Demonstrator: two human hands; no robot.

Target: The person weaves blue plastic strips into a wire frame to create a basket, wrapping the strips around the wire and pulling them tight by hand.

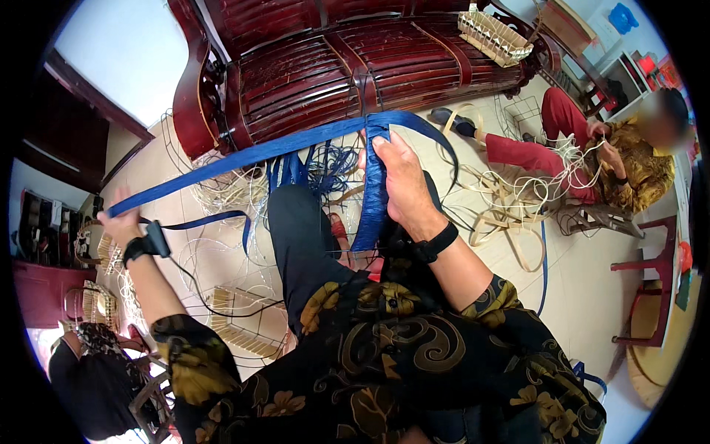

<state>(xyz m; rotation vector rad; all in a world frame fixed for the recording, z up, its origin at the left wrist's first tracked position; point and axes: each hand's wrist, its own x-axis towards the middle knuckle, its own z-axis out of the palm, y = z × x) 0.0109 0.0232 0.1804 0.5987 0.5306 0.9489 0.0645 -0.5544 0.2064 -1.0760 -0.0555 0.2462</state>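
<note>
A long flat blue strip [244, 157] runs taut across my front, from far left to the top of a blue-wrapped piece [373, 198]. My left hand [123, 228], stretched out to the left, is closed on the strip and slightly blurred. My right hand [405, 181] grips the upper part of the wrapped piece above my lap, thumb on its near face. The piece looks like a wire frame side bound in blue strip; its lower end is partly hidden by my legs. From its top, a loose blue length curls over to the right. Another blue length hangs below my left wrist.
A dark red wooden bench [296, 81] stands ahead, with a pale woven basket [495, 37] on it. Blue strands [333, 170] lie past my knees. On the right a seated person [629, 163] handles pale strands. A pale basket [248, 314] sits on the floor at left.
</note>
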